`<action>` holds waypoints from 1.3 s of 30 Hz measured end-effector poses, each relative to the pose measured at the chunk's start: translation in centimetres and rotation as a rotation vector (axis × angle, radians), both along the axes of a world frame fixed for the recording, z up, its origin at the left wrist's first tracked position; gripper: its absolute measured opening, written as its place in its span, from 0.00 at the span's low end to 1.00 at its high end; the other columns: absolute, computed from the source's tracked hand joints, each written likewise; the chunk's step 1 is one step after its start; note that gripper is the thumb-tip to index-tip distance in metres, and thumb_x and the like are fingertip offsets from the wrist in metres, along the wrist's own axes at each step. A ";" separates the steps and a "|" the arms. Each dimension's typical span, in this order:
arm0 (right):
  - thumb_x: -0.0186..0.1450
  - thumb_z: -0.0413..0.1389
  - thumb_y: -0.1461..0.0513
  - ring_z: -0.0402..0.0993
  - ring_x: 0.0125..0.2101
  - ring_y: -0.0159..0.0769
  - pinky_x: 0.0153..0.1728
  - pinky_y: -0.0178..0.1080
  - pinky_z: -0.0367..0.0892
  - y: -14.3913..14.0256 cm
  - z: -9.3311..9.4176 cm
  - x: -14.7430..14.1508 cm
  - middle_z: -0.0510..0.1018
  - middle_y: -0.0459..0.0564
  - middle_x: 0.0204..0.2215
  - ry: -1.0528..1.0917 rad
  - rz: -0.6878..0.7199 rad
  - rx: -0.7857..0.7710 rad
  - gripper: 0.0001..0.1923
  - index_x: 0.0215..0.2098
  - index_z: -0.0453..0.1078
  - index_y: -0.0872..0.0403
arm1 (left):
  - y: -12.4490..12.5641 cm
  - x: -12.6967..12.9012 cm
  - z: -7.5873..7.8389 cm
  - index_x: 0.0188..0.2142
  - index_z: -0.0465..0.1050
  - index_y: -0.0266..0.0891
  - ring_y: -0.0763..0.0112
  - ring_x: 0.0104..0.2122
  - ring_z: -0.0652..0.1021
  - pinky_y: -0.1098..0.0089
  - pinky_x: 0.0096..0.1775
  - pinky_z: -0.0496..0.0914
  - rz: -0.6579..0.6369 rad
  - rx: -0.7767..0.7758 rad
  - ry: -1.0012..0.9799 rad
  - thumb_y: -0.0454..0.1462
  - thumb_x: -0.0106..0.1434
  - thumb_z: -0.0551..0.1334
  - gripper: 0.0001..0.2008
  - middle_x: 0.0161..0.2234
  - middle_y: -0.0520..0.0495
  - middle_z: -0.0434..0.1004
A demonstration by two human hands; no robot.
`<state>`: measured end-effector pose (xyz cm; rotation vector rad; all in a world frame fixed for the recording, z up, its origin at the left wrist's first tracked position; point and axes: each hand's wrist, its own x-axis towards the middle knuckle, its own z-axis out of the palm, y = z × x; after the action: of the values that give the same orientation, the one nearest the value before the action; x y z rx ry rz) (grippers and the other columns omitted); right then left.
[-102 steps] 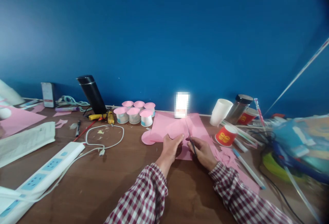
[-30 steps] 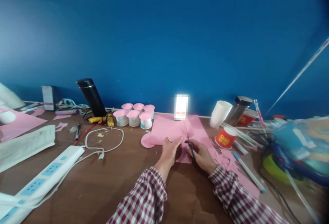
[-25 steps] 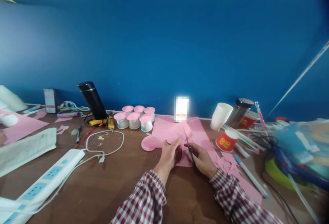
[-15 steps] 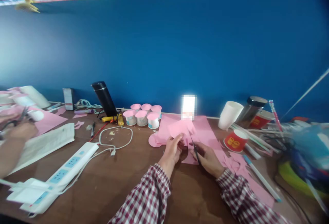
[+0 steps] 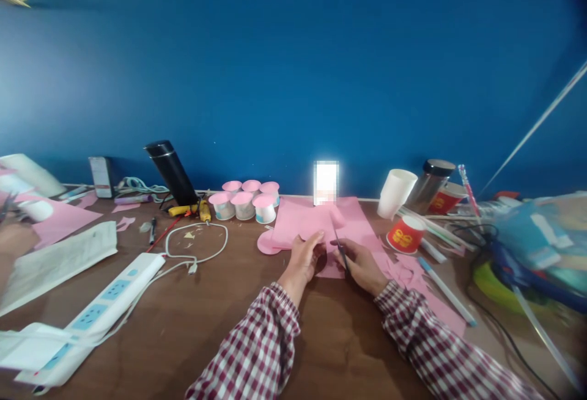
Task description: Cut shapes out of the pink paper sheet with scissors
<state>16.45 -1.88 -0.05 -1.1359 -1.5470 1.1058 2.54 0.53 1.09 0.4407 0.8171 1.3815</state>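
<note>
At the far left edge of the frame, another person's hand is showing, blurry, beside a pink sheet; a few seconds ago it was not in the picture at all. A white power strip is lying in the lower left of the counter, and a black bottle is leaning near the wall.

In the middle of the frame, the left hand is still pinching the pink paper, fingers clamped on its near edge. Since a second ago the paper has been turning a little in that grip, so the cutting looks to be going on, slowly working around the shape.

Just to the right, the right hand is still holding the scissors, its fingers closed around the handles. The blades are pointing up into the paper, right between the two hands. The paper is lying partly on the counter, touching both the left fingers and the blades.

Farther right, a red cup is standing near a white cup.
</note>
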 end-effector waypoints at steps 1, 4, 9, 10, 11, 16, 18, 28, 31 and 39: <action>0.60 0.57 0.52 0.65 0.19 0.30 0.18 0.33 0.64 -0.1 0.1 0.0 0.67 0.42 0.19 0.011 -0.003 -0.011 0.23 0.46 0.68 0.59 | -0.1 0.1 0.0 0.27 0.65 0.38 0.77 0.19 0.72 0.75 0.24 0.66 -0.010 0.008 0.002 0.36 0.40 0.74 0.19 0.20 0.54 0.71; 0.58 0.58 0.50 0.66 0.20 0.31 0.18 0.33 0.64 -0.3 0.6 -0.1 0.68 0.43 0.20 0.034 -0.015 -0.045 0.25 0.46 0.68 0.59 | -0.2 0.3 0.1 0.26 0.65 0.37 0.77 0.19 0.71 0.74 0.24 0.65 -0.046 0.038 0.017 0.37 0.40 0.74 0.19 0.20 0.54 0.71; 0.57 0.58 0.47 0.67 0.20 0.31 0.19 0.34 0.63 -0.3 1.0 -0.2 0.70 0.44 0.21 0.047 -0.040 -0.069 0.27 0.45 0.69 0.58 | -0.3 0.4 0.1 0.26 0.66 0.37 0.78 0.18 0.70 0.74 0.23 0.63 -0.054 0.018 0.057 0.38 0.40 0.73 0.19 0.19 0.55 0.69; 0.57 0.57 0.47 0.67 0.20 0.31 0.19 0.34 0.63 -0.3 1.1 -0.2 0.70 0.44 0.21 0.047 -0.040 -0.063 0.27 0.45 0.69 0.59 | -0.4 0.4 0.2 0.27 0.66 0.37 0.78 0.18 0.70 0.74 0.23 0.63 -0.058 0.021 0.059 0.38 0.40 0.73 0.18 0.19 0.55 0.69; 0.57 0.57 0.47 0.67 0.20 0.31 0.19 0.34 0.63 -0.3 1.1 -0.2 0.70 0.44 0.21 0.045 -0.040 -0.054 0.27 0.45 0.69 0.59 | -0.4 0.4 0.2 0.27 0.67 0.37 0.78 0.18 0.69 0.75 0.23 0.63 -0.059 0.029 0.059 0.38 0.40 0.73 0.18 0.19 0.55 0.69; 0.58 0.58 0.49 0.67 0.20 0.31 0.20 0.34 0.63 -0.2 0.9 -0.1 0.69 0.44 0.21 0.034 -0.024 -0.032 0.25 0.45 0.68 0.60 | -0.3 0.5 0.2 0.25 0.64 0.37 0.79 0.17 0.69 0.75 0.22 0.63 -0.047 0.047 0.054 0.38 0.40 0.73 0.19 0.18 0.55 0.67; 0.58 0.58 0.48 0.67 0.20 0.31 0.20 0.34 0.63 -0.1 0.8 -0.1 0.69 0.43 0.21 0.042 -0.024 -0.039 0.26 0.44 0.68 0.60 | -0.3 0.6 0.1 0.25 0.63 0.37 0.79 0.17 0.69 0.75 0.22 0.63 -0.049 0.038 0.057 0.39 0.41 0.73 0.19 0.17 0.55 0.67; 0.58 0.58 0.47 0.67 0.21 0.31 0.20 0.33 0.64 -0.2 0.8 0.0 0.69 0.44 0.22 0.030 -0.036 -0.038 0.25 0.44 0.68 0.58 | -0.5 0.5 -0.2 0.24 0.64 0.37 0.75 0.16 0.70 0.74 0.18 0.61 -0.110 0.015 0.134 0.43 0.39 0.73 0.21 0.17 0.53 0.68; 0.58 0.58 0.48 0.66 0.21 0.31 0.20 0.33 0.64 -0.2 0.9 0.0 0.70 0.45 0.22 0.020 -0.036 -0.001 0.23 0.42 0.70 0.58 | -0.5 0.5 -0.2 0.25 0.66 0.36 0.74 0.16 0.71 0.75 0.18 0.61 -0.120 -0.002 0.145 0.43 0.38 0.74 0.21 0.17 0.52 0.69; 0.59 0.57 0.49 0.66 0.21 0.31 0.21 0.33 0.64 0.0 0.6 0.1 0.69 0.44 0.22 0.014 -0.041 0.028 0.21 0.41 0.70 0.58 | -0.3 0.5 -0.8 0.29 0.67 0.37 0.73 0.17 0.72 0.75 0.18 0.61 -0.139 -0.056 0.174 0.44 0.38 0.73 0.22 0.16 0.54 0.69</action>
<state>16.54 -1.93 0.58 -1.1333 -1.5176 1.0598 3.02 0.28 0.32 0.5693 0.9466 1.2010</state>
